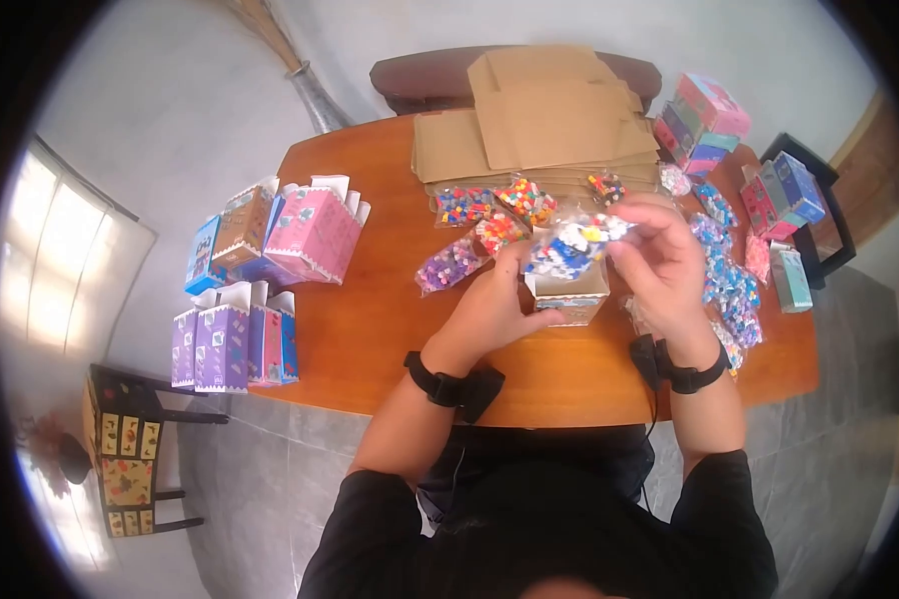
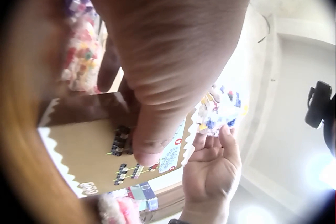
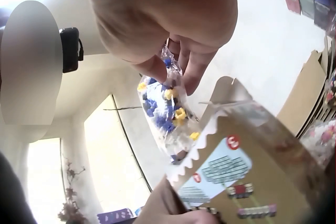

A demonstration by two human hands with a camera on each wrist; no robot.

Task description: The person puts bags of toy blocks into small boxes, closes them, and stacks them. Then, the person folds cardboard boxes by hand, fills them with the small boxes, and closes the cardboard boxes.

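My left hand (image 1: 492, 307) grips a small brown printed box (image 1: 571, 308), its thumb along the near side. In the left wrist view the same thumb lies on the box's brown printed face (image 2: 86, 153), which has a scalloped white edge. Just over the box's open top hangs a clear bag (image 1: 572, 247) of small blue, white and yellow pieces. My right hand (image 1: 666, 262) pinches the bag by its end, as the right wrist view shows from close by. The bag's lower end overlaps the box rim there.
Bags of colourful pieces (image 1: 466, 207) lie beyond the box, and more bags (image 1: 734, 290) are at right. Flat cardboard sheets (image 1: 539, 110) are stacked at the back. Open printed boxes (image 1: 315, 232) stand on the left; closed ones (image 1: 704, 115) are piled at the far right.
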